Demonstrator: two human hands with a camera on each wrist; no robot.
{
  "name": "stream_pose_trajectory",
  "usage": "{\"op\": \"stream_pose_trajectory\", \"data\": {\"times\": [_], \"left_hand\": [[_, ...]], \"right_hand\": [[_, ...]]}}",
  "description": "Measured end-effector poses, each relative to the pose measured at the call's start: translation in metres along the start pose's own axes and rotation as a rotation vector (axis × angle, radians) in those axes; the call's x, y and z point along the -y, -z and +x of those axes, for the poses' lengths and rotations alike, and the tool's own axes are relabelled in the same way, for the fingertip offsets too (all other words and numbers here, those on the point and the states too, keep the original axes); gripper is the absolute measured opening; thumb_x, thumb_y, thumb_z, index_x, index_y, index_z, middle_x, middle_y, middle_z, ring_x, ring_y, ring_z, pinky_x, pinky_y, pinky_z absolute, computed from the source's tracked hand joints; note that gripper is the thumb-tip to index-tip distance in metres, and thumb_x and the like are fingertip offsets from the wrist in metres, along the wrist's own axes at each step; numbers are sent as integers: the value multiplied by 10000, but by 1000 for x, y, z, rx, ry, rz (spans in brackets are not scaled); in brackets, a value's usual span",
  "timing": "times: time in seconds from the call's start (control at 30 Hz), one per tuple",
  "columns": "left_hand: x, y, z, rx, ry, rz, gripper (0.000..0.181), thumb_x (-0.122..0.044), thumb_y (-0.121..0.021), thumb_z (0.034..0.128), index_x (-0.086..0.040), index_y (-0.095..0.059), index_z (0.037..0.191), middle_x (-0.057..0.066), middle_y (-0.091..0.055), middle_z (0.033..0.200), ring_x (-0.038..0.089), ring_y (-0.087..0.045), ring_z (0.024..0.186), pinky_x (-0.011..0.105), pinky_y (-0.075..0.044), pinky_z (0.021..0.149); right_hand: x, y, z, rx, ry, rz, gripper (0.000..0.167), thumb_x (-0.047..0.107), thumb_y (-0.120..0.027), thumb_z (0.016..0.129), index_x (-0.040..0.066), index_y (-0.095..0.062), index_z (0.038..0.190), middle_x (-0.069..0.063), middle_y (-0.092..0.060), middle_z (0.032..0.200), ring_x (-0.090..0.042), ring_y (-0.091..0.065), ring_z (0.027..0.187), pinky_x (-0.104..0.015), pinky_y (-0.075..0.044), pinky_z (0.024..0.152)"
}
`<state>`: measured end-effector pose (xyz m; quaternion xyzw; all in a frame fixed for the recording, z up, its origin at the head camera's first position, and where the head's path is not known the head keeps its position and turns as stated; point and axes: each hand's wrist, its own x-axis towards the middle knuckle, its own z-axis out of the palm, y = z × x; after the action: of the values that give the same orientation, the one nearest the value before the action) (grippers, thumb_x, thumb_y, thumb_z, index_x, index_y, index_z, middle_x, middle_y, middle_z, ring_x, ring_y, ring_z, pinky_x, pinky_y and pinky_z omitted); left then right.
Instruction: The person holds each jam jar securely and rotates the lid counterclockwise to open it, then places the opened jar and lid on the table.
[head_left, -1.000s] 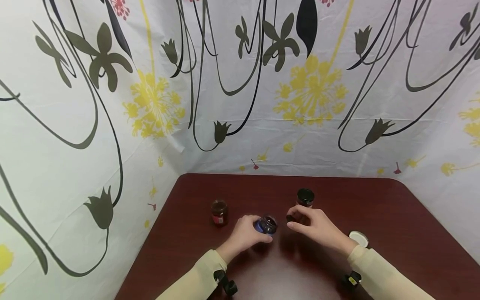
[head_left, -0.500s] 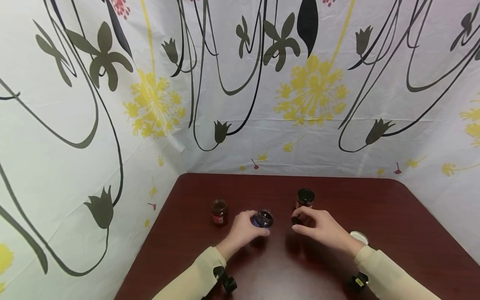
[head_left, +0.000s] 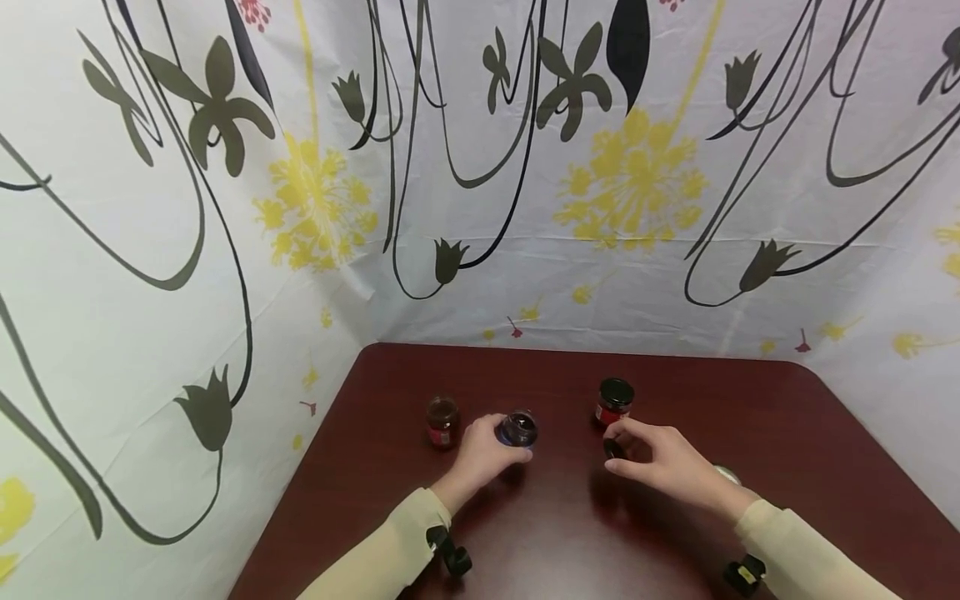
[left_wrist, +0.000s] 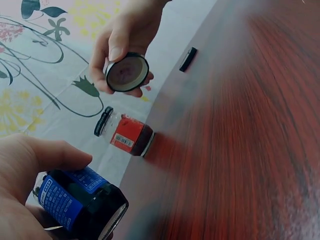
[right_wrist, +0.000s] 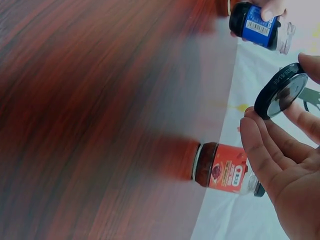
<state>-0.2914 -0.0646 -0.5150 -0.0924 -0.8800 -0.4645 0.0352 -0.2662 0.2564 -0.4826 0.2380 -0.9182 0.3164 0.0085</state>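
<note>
Blue-labelled jar (left_wrist: 80, 204) in left hand (head_left: 483, 455), lid (right_wrist: 279, 90) in right hand (head_left: 671, 462).

Illegible print on blue-labelled jar (right_wrist: 260, 31), red-labelled jar (right_wrist: 226, 168), held lid (right_wrist: 278, 89)

The tabletop (head_left: 558, 500) is free between the hands (head_left: 483, 458), a lidded jar (head_left: 615, 402) standing just beyond the right one.

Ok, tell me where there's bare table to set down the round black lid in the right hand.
Bare: the dark red wooden table between the cream sleeves, and right of the black-lidded, red-labelled glass jar, behind the round white-topped lid. Crowded: left, where the left hand holds a blue-labelled glass jar beside another red-labelled glass jar.
</note>
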Motion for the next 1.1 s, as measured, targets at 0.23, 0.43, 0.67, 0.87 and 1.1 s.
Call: {"op": "stream_pose_trajectory", "data": {"times": [0.23,0.43,0.67,0.87,1.1], "left_hand": [[4,2,3,-43,7,15,598,-323,-923,656,-81,-710,1160,13,-695,1037,209,-638,987,415,-515,866],[7,1,6,-60,-2,21,588,-341,-916,639,-89,-713,1130,12,-694,1015,219,-642,973,414,-511,852],[12,-1,7,-95,-14,25,562,-315,-912,627,-83,-711,1097,13,-689,991,229,-647,952,410,-512,834],[15,-1,8,-100,1,-6,522,-313,-901,658,-93,-700,1087,-1,-669,986,205,-633,934,414,-512,829],[18,0,10,-106,1,-21,527,-310,-896,683,-80,-688,1110,16,-666,1014,212,-633,947,430,-516,842]], "right_hand": [[-4,7,-6,-2,-30,-27,399,578,-734,851,406,-591,1182,183,-659,1041,-60,-636,981,-371,-533,810],[-6,11,-10,9,-30,-12,401,544,-752,854,384,-574,1176,167,-659,1042,-60,-638,952,-352,-537,780],[-9,15,-14,34,-16,22,374,476,-762,874,343,-547,1150,107,-658,1026,-74,-644,872,-279,-529,725],[-13,19,-17,46,-8,21,383,480,-767,867,318,-542,1132,94,-665,970,-86,-653,826,-273,-528,695],[-18,25,-22,40,-13,-24,410,503,-774,850,317,-529,1122,106,-660,954,-58,-643,825,-269,-514,673]]}}
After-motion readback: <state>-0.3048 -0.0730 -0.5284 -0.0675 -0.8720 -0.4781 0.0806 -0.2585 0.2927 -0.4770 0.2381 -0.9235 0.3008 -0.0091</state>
